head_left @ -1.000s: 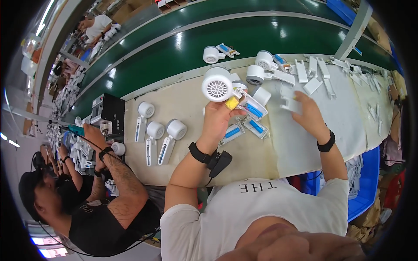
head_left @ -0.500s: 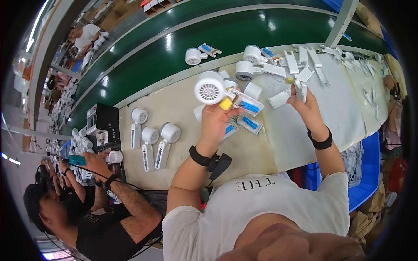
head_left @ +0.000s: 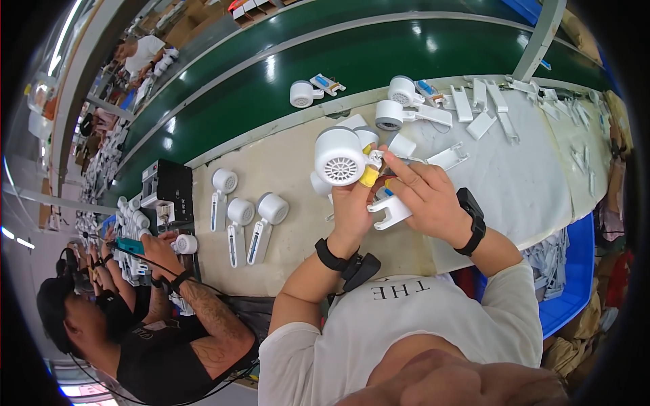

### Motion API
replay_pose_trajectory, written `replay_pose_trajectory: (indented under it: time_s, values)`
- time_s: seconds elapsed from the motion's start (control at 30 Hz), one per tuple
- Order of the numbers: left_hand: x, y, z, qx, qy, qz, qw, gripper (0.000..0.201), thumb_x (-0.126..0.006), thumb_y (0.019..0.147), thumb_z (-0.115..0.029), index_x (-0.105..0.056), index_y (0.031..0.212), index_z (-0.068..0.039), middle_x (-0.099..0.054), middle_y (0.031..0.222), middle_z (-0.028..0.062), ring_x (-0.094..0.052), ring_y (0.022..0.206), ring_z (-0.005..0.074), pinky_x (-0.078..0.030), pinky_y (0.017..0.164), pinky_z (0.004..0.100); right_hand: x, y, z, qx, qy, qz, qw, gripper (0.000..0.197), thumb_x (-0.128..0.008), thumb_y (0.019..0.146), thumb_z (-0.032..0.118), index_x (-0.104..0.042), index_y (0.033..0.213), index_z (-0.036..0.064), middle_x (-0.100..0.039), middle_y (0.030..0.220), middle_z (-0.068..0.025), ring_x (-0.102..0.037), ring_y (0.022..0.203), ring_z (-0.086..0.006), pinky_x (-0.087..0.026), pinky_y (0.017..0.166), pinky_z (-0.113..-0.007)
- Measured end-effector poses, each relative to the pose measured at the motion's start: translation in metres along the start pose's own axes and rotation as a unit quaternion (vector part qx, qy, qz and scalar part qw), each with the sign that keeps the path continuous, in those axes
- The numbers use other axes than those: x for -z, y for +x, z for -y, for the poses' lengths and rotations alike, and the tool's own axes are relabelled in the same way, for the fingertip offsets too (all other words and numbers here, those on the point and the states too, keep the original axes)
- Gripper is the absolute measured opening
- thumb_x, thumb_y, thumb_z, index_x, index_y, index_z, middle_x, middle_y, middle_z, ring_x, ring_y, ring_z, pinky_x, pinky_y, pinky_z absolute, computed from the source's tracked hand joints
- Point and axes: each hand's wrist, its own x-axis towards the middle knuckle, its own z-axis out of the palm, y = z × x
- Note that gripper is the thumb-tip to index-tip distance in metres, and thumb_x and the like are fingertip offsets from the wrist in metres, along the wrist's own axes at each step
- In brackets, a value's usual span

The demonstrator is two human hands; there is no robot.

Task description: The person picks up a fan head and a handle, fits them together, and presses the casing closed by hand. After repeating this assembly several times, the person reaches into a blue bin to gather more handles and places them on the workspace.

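My left hand (head_left: 355, 211) is closed around the handle end of a white handheld fan (head_left: 338, 157), whose round head with its slotted grille tilts toward me. Yellow tape (head_left: 369, 177) shows at the neck, just above my fingers. My right hand (head_left: 433, 206) is brought up against the fan's handle and grips a white plastic handle cover (head_left: 391, 212). Its extended fingers reach to the fan's neck. Both hands hide most of the open handle. Behind them lie more fan parts, including a white handle cover (head_left: 447, 157).
Three fans, one of them a white fan (head_left: 240, 213), lie on the table's left. A black machine (head_left: 166, 193) stands beside a co-worker holding a teal power tool (head_left: 128, 245). A green conveyor (head_left: 284, 68), metal post (head_left: 539, 40) and blue bin (head_left: 575, 271) surround the table.
My right hand has moved left with the handle cover, from the loose parts to the fan in my left hand. The fan head has tipped, and its grille now faces lower.
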Motion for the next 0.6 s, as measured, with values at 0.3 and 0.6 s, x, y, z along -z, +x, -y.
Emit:
replay_pose_trajectory:
  time_s: [0.3,0.6]
  values:
    - [0.006,0.000,0.008,-0.050,0.085,-0.016,0.995,0.037,-0.056,0.086,-0.007,-0.047,0.121,0.000,-0.054,0.118,0.0118,-0.055,0.101,0.0171,-0.048,0.083,0.0292,0.001,0.003,-0.005,-0.097,0.274,0.010,0.957,0.034,-0.060,0.060,0.001,-0.056,0.093,0.0055,-0.049,0.127,-0.0095,-0.052,0.089,-0.0240,-0.041,0.077,-0.032]
    - [0.009,-0.003,0.006,-0.056,0.063,-0.019,0.996,0.032,-0.057,0.083,-0.003,-0.051,0.115,0.001,-0.057,0.113,0.0104,-0.056,0.099,0.0164,-0.047,0.082,0.0279,0.001,0.004,-0.004,0.000,0.087,-0.007,0.996,0.035,-0.066,0.061,0.007,-0.057,0.095,0.0070,-0.052,0.123,-0.0081,-0.052,0.088,-0.0260,-0.041,0.079,-0.032]
